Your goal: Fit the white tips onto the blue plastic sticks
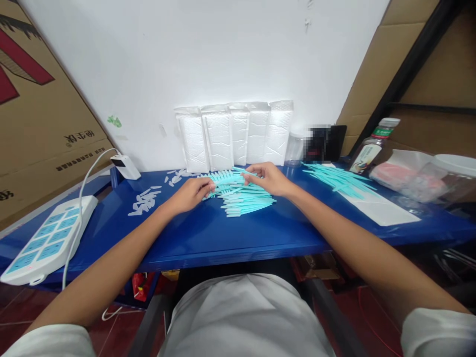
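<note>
Nearly closed, both hands on turquoise sticks.

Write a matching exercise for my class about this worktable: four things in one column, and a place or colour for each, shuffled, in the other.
Things:
1. power strip
2. padded packets
3. bottle
4. central pile of turquoise sticks

Places and colours:
A. right side, with a white cap
B. beside the left hand and right hand
C. white with blue panels
D. upright against the wall

Pairs: 1-C, 2-D, 3-A, 4-B
</note>
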